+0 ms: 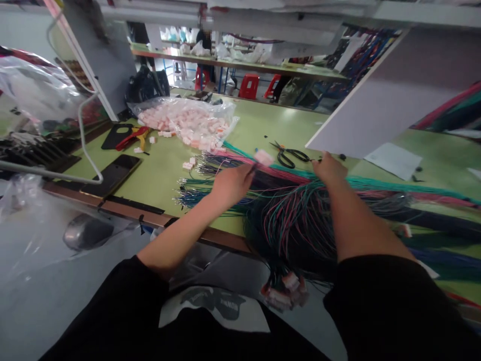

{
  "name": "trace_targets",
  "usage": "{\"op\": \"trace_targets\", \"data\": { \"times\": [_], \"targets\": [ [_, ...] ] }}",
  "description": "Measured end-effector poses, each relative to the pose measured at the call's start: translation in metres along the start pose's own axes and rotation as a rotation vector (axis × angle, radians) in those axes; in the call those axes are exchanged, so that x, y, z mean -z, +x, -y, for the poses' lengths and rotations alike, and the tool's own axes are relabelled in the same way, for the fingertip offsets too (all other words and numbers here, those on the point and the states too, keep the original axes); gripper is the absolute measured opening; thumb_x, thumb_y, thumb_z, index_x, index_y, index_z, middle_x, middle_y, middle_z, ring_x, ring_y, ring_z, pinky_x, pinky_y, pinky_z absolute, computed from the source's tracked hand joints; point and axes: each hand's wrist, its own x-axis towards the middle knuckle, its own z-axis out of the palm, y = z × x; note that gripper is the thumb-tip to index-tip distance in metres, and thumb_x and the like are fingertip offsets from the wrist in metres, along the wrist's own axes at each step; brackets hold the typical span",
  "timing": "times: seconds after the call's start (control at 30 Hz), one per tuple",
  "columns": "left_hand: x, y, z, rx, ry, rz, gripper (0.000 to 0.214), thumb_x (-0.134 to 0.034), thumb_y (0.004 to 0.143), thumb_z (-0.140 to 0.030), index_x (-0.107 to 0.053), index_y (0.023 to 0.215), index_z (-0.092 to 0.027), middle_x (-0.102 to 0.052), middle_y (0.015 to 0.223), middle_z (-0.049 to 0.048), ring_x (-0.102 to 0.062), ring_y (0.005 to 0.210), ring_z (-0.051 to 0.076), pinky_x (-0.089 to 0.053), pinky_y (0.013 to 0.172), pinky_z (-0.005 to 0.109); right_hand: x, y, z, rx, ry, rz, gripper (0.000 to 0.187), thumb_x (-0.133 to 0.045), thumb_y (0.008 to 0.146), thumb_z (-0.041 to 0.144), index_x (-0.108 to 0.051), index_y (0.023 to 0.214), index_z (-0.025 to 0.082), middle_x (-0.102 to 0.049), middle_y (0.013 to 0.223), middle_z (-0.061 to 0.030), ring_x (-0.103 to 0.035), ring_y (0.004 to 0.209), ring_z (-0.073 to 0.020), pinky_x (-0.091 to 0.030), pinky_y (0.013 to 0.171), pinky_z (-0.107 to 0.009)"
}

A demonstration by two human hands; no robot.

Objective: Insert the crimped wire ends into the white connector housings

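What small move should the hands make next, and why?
Perhaps the right hand should bring one of the wires to the pale block near the left hand: wires lie between both hands, and similar blocks with wires hang below the table.

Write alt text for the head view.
A person's left grip and right grip are over coloured wires on a green workbench, the left near a blurred pale piece, the right beside black-handled scissors. A clear bag of pale connectors lies beyond.
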Motion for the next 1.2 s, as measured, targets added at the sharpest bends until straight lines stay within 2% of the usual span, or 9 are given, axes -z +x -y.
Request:
{"op": "trace_targets", "data": {
  "times": [0.1, 0.2, 0.37, 0.47, 0.67, 0.8, 0.87, 1.0, 1.2],
  "targets": [
    [-0.005, -0.018, -0.023, -0.255, -0.010, 0.162, 0.012, -0.055, 0.081, -0.014, -0.063, 0.074, -0.019, -0.064, 0.077, 0.0052, -0.058, 0.080, 0.020, -0.040, 0.074, 0.028, 0.000, 0.002, 0.008, -0.185, -0.080, 0.043, 0.049, -0.052, 0.084, 0.031, -0.056, 0.120, -0.001, -0.059, 0.099, -0.0379, -0.054, 0.090, -0.0328, -0.025, 0.067, -0.044],
    [-0.024, -0.043, -0.033, -0.496, 0.141, 0.373, 0.019, -0.050, 0.083, -0.008, -0.066, 0.088, -0.017, -0.070, 0.093, 0.0083, -0.062, 0.089, 0.020, -0.044, 0.081, 0.030, 0.010, 0.006, 0.029, -0.184, -0.106, 0.053, 0.055, -0.057, 0.083, 0.032, -0.052, 0.127, 0.000, -0.055, 0.115, -0.0381, -0.052, 0.102, -0.0342, -0.025, 0.071, -0.044],
    [-0.071, -0.082, -0.028, -0.809, 0.319, 0.733, 0.014, -0.054, 0.085, -0.014, -0.068, 0.085, -0.011, -0.069, 0.083, 0.0108, -0.063, 0.083, 0.020, -0.047, 0.075, 0.030, 0.045, -0.003, 0.087, 0.143, 0.014, 0.078, 0.047, -0.050, 0.087, 0.026, -0.058, 0.125, 0.000, -0.059, 0.117, -0.0294, -0.054, 0.102, -0.0244, -0.032, 0.076, -0.037],
    [-0.084, -0.091, -0.025, -0.848, 0.359, 0.749, 0.010, -0.059, 0.082, -0.016, -0.068, 0.086, -0.012, -0.069, 0.083, 0.0101, -0.063, 0.087, 0.022, -0.047, 0.071, 0.031, 0.058, -0.027, 0.125, 0.339, 0.162, 0.128, 0.038, -0.052, 0.085, 0.024, -0.065, 0.117, 0.007, -0.068, 0.105, -0.0177, -0.058, 0.089, -0.0180, -0.037, 0.075, -0.031],
    [-0.063, -0.099, -0.016, -0.899, 0.272, 0.735, 0.014, -0.058, 0.082, -0.015, -0.066, 0.094, -0.015, -0.071, 0.097, 0.0094, -0.064, 0.089, 0.019, -0.048, 0.079, 0.030, 0.030, -0.099, 0.181, 0.962, 0.229, 0.472, 0.020, -0.052, 0.083, 0.025, -0.071, 0.085, 0.019, -0.072, 0.087, -0.0029, -0.062, 0.079, -0.0153, -0.041, 0.070, -0.026],
    [-0.025, -0.115, 0.002, -0.950, 0.225, 0.690, 0.024, -0.048, 0.088, -0.016, -0.066, 0.103, -0.014, -0.071, 0.102, 0.0115, -0.064, 0.097, 0.019, -0.049, 0.085, 0.030, 0.002, -0.134, 0.200, 1.076, -0.105, 0.413, 0.019, -0.052, 0.082, 0.020, -0.070, 0.088, 0.015, -0.071, 0.090, -0.0098, -0.062, 0.083, -0.0201, -0.035, 0.064, -0.028],
    [-0.003, -0.122, 0.013, -0.897, 0.163, 0.628, 0.027, -0.048, 0.085, -0.016, -0.066, 0.105, -0.013, -0.072, 0.102, 0.0109, -0.065, 0.097, 0.018, -0.049, 0.088, 0.029, -0.005, -0.143, 0.205, 1.087, -0.222, 0.342, 0.022, -0.049, 0.083, 0.016, -0.070, 0.088, 0.013, -0.071, 0.088, -0.0124, -0.062, 0.084, -0.0218, -0.031, 0.062, -0.029],
    [0.040, -0.120, 0.036, -0.580, 0.082, 0.272, 0.032, -0.039, 0.088, -0.014, -0.069, 0.098, -0.017, -0.074, 0.092, 0.0070, -0.067, 0.088, 0.013, -0.051, 0.082, 0.025, -0.004, -0.146, 0.208, 1.083, -0.271, 0.336, 0.024, -0.045, 0.084, 0.016, -0.068, 0.087, 0.012, -0.070, 0.087, -0.0132, -0.060, 0.084, -0.0220, -0.023, 0.057, -0.029],
    [0.095, -0.048, 0.074, 0.048, 0.286, -0.102, 0.029, -0.045, 0.085, -0.019, -0.070, 0.100, -0.014, -0.073, 0.098, 0.0081, -0.066, 0.088, 0.018, -0.051, 0.083, 0.030, -0.004, -0.145, 0.204, 0.976, -0.161, 0.421, 0.024, -0.043, 0.081, 0.019, -0.066, 0.084, 0.016, -0.068, 0.085, -0.0084, -0.055, 0.073, -0.0172, -0.017, 0.054, -0.028]
  ]
}}
